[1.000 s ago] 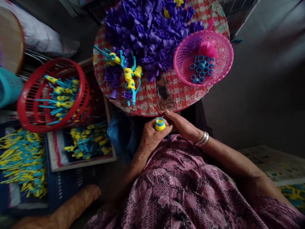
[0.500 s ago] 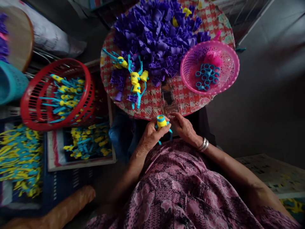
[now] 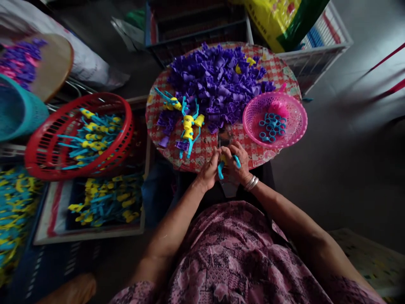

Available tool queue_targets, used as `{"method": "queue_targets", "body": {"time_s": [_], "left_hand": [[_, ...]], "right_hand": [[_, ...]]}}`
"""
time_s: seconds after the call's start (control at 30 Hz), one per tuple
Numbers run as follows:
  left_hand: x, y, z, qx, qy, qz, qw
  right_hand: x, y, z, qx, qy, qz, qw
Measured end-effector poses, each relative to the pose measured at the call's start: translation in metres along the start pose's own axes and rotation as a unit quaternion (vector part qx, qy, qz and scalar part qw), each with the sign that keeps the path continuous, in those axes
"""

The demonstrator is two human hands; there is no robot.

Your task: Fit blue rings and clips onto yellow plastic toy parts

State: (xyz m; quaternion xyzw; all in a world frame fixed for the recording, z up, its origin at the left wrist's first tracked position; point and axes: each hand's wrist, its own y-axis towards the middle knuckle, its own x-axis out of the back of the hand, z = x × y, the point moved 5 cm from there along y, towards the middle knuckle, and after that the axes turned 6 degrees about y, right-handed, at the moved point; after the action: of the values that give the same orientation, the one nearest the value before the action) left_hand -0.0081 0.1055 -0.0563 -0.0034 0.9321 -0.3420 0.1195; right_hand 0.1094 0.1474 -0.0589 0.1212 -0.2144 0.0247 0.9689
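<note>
At the near edge of the round table, my left hand [image 3: 209, 171] and my right hand [image 3: 239, 166] are closed together around a yellow plastic toy figure with blue limbs [image 3: 220, 170]. Its blue limbs stick out below my fingers, while most of its yellow body is hidden. Two silver bangles circle my right wrist. Just beyond my hands, on the left of the tabletop, lie similar yellow-and-blue toy figures [image 3: 187, 122]. Behind them spreads a large heap of purple plastic pieces [image 3: 218, 80]. To the right, a pink sieve basket [image 3: 249, 112] holds small blue rings [image 3: 271, 126].
A red-checked cloth [image 3: 286, 71] covers the table. On the left stand a red basket [image 3: 42, 156] of toy figures, a tray [image 3: 91, 236] of more, and a teal basket [image 3: 28, 114]. Crates [image 3: 196, 33] and a yellow bag [image 3: 268, 19] stand behind the table.
My right hand has come in from the side and closed on the toy figure. Both hands have moved forward to the table edge. The view has shifted, showing more behind the table.
</note>
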Motion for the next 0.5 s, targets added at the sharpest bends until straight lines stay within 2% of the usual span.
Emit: {"method": "queue_targets", "body": {"time_s": [0.13,0.33,0.5], "left_hand": [[0.008,0.016,-0.007,-0.021,0.086,-0.026,0.996],[0.017,0.049,-0.011,-0.093,0.072,-0.044,0.992],[0.026,0.062,-0.004,-0.11,0.084,-0.116,0.984]], "right_hand": [[-0.013,0.032,-0.017,-0.052,0.016,-0.032,0.998],[-0.033,0.05,-0.033,-0.123,0.068,-0.027,0.99],[-0.04,0.054,-0.036,-0.106,0.082,-0.041,0.99]]}}
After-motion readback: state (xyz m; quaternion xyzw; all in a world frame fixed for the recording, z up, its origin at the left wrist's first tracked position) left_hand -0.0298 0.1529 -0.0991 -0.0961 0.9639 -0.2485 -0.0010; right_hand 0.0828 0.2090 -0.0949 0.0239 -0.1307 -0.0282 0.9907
